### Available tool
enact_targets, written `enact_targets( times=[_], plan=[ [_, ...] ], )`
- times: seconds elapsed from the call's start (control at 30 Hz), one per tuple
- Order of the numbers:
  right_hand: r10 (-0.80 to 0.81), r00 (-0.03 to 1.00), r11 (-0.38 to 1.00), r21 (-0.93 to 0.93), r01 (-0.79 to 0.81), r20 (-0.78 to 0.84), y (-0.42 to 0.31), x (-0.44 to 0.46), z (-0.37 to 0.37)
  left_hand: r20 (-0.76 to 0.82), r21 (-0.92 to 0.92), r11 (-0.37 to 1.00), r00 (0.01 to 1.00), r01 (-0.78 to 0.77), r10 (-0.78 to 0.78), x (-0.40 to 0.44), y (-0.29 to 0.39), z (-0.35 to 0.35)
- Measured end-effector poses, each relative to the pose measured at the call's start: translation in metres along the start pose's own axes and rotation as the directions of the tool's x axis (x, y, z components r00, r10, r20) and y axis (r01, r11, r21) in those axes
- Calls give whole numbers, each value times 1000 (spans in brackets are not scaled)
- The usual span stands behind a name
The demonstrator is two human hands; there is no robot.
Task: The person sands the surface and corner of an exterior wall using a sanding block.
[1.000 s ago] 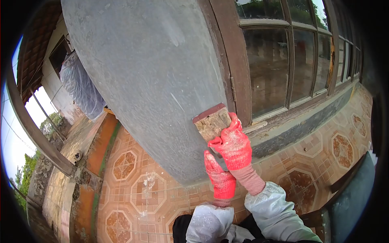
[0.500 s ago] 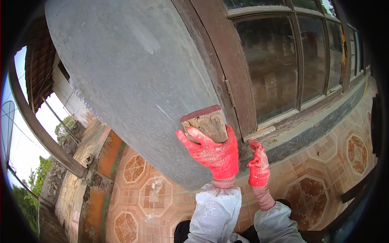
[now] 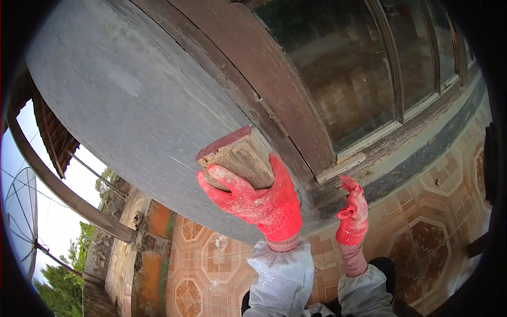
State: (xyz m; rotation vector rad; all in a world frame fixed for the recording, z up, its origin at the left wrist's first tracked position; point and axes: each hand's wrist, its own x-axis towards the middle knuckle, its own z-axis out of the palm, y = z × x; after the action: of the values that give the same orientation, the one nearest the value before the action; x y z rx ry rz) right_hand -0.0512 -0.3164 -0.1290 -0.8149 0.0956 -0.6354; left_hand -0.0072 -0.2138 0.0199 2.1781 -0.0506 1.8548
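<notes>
A wooden block [image 3: 243, 158] with a dark red sheet wrapped on its far edge lies against the grey wall [image 3: 127, 105]. Around the block's near end wraps my left hand [image 3: 259, 203], in a red glove dusted with pale powder. My right hand [image 3: 353, 211], gloved the same way, hangs near the foot of the window frame, away from the block. Its fingers are slightly curled and apart, with nothing visible in them. Faint light streaks mark the wall beyond the block.
A brown wooden frame [image 3: 285, 90] with a hinge and glass panes [image 3: 338, 68] borders the wall on the right. Patterned tiles [image 3: 422, 243] cover the floor. At the left are a curved post [image 3: 68, 201], a low orange wall [image 3: 153, 264] and a dish antenna [image 3: 21, 211].
The block went from my right hand to my left hand, then shifted left along the wall. My right hand moved right, off the block. The view has tilted and turned.
</notes>
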Motion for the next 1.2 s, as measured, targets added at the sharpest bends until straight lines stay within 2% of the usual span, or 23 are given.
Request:
enact_targets(
  times=[0.07, 0.1, 0.13, 0.17, 0.2, 0.23, 0.33, 0.37, 0.4, 0.47, 0.5, 0.57, 0.63, 0.67, 0.73, 0.83, 0.9, 0.97, 1.0, 1.07, 1.13, 1.17, 1.2],
  plan=[
    [3, 1000, 1000, 22, -3, -26, -3, 6, -8, 10, 6, 1000, 1000, 17, -17, -11, -4, 4],
    [-2, 999, 999, 40, 4, -49, -3, 8, -13, -4, 43, 999, 1000, 30, -30, -43, -17, 10],
    [-137, 990, 987, -89, 134, -33, 2, 9, -17, -16, 80, 996, 999, 48, -46, -77, -28, 12],
    [-130, 991, 988, -91, 126, -40, -3, 6, -18, -6, 83, 996, 999, 44, -44, -108, -34, 11],
    [-114, 991, 984, -147, 103, -69, -12, 4, -15, 50, 25, 988, 987, 152, -153, -138, -39, 10],
    [-101, 990, 976, -204, 80, -96, -16, 2, -14, 111, -25, 964, 959, 264, -260, -146, -36, 7],
    [-131, 989, 979, -168, 118, -65, -4, 3, -25, 117, 25, 936, 928, 352, -353, -107, -30, 12],
    [-122, 990, 979, -173, 108, -73, -6, 5, -23, 68, 14, 975, 972, 223, -223, -75, -23, 11],
    [-47, 993, 993, -116, 34, -112, -10, 8, -18, 22, 8, 996, 996, 88, -89, -43, -14, 9],
    [36, 986, 997, -59, -46, -163, -9, 10, -20, 22, -16, 999, 999, 32, -31, -4, 4, 5],
    [-16, 993, 996, -90, 5, -117, -6, 9, -22, -2, -38, 999, 1000, -23, 23, 2, 7, 4],
    [-70, 995, 991, -118, 61, -72, -2, 11, -25, -35, 24, 1000, 999, -12, 13, -31, -4, 9],
    [3, 993, 997, 76, 6, -118, -1, 9, -23, -54, -6, 992, 991, -124, 123, -93, -38, 13],
    [27, 991, 990, 141, -8, -133, -2, 8, -22, -51, -10, 992, 991, -127, 127, -116, -49, 15],
    [-87, 994, 996, -42, 84, -65, -12, 2, -18, 33, -9, 998, 998, -59, 60, -149, -62, 15],
    [5, 999, 1000, 31, -3, -54, -7, 5, -23, 48, 89, 996, 999, 20, -24, -81, -32, 14],
    [43, 995, 995, 94, -35, -93, -6, 6, -19, 69, 43, 987, 985, 154, -157, -15, 17, 2],
    [51, 990, 991, 132, -34, -128, -3, 6, -19, 30, 63, 994, 995, 94, -96, -7, 20, 6],
    [-36, 997, 998, 55, 39, -68, 1, 8, -24, -15, 75, 997, 999, 35, -34, -5, 21, 8],
    [-126, 992, 992, -3, 126, 0, 2, 9, -24, -7, 135, 990, 1000, 27, -26, -52, 1, 14],
    [-164, 985, 986, -30, 163, -45, -5, 3, -20, -9, 76, 992, 995, -96, 97, -125, -29, 19],
    [-178, 982, 984, -38, 176, -61, -9, 1, -18, 88, 16, 1000, 996, 25, -26, -156, -37, 15],
    [-49, 996, 999, 19, 51, -75, -16, 0, -16, 192, -33, 988, 971, 153, -144, -159, -31, 9]
  ],
)
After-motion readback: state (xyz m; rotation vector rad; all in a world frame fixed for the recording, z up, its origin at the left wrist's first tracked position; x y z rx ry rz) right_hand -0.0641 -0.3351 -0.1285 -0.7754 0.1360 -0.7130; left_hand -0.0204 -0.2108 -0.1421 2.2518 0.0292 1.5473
